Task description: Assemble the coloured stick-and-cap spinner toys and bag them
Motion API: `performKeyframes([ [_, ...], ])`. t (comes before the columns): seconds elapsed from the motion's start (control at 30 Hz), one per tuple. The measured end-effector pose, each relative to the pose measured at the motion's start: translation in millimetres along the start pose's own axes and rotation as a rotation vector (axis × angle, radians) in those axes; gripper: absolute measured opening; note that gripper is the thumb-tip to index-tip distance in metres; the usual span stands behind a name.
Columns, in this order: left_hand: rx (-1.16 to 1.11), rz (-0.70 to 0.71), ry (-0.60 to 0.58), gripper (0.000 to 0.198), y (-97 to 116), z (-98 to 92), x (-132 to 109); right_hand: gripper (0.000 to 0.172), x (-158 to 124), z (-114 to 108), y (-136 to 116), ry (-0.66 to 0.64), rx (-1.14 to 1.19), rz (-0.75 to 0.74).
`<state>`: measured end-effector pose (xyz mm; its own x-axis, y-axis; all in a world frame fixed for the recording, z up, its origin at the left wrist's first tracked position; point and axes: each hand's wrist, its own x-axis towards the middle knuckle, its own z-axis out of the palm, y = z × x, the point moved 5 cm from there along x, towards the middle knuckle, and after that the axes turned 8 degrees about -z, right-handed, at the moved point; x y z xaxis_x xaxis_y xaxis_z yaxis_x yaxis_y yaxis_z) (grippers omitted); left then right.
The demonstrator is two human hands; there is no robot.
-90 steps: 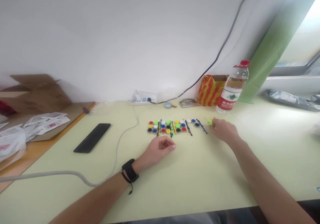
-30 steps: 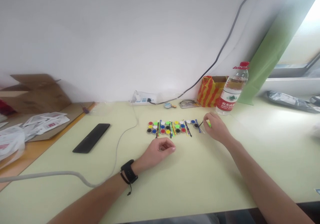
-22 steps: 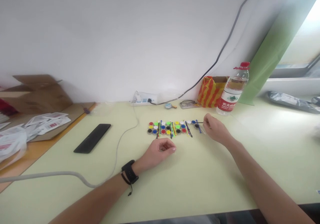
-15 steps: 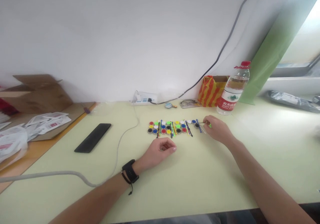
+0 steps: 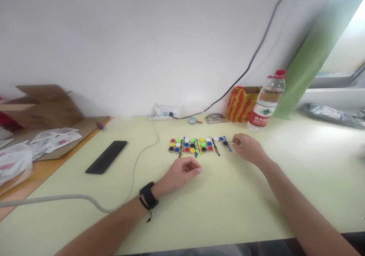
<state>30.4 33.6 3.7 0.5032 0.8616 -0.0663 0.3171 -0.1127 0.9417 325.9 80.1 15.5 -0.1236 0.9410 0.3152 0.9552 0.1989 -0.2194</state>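
Observation:
My left hand (image 5: 182,173) rests on the table with its fingers loosely curled, thumb and index tips close together and nothing visible in them. A black watch (image 5: 148,195) is on that wrist. Just beyond it lie rows of small round discs (image 5: 186,150) with coloured centres and clear rims. Narrow coloured sticks (image 5: 215,147) lie between groups of discs. My right hand (image 5: 246,147), at the right end of the rows, pinches a thin black stick (image 5: 230,141) that points left towards a blue stick (image 5: 227,143). A bit of green shows at its fingertips; the rest is hidden.
Behind my right hand stand a water bottle (image 5: 264,105) and a striped bag (image 5: 239,103). A power strip (image 5: 164,113) lies by the wall. To the left are a black phone-like slab (image 5: 107,157), a grey cable (image 5: 134,172), a cardboard box (image 5: 54,105) and white packets (image 5: 61,139).
My right hand has shifted very slightly right, still pinching the thin black stick. The blue stick near it seems to have moved a little. My left hand has stayed still.

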Motion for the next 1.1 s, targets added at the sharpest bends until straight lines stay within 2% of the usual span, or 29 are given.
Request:
performKeyframes([
  [0.1, 0.003, 0.004, 0.006, 0.022, 1.0, -0.3, 0.7, 0.010, -1.0, -1.1, -0.6, -0.009, -0.010, -0.002],
  [0.27, 0.003, 0.014, 0.012, 0.022, -0.4, -0.3, -0.1, 0.022, -4.4, -5.0, -6.6, -0.001, -0.014, -0.056],
  [0.4, 0.014, 0.035, 0.010, 0.021, -1.1, 0.4, -1.4, 0.027, -8.1, -9.2, -17.8, -0.060, 0.006, -0.122],
  [0.6, 0.047, 0.053, 0.007, 0.023, 1.7, 2.2, -3.8, 0.019, -17.3, -6.7, -53.4, -0.233, 0.236, -0.290],
  [0.87, 0.228, 0.130, 0.064, 0.035, 9.3, 4.1, -10.8, 0.013, -36.9, 11.5, -114.0, -0.315, 0.559, -0.458],
  [0.97, 0.269, 0.132, 0.069, 0.026, 7.0, 4.3, -9.9, 0.014, -40.2, 15.3, -121.8, -0.315, 0.628, -0.478],
  [1.1, 0.278, 0.124, 0.092, 0.020, 3.2, 1.4, -7.5, 0.014, -38.8, 16.1, -119.6, -0.312, 0.669, -0.471],
])
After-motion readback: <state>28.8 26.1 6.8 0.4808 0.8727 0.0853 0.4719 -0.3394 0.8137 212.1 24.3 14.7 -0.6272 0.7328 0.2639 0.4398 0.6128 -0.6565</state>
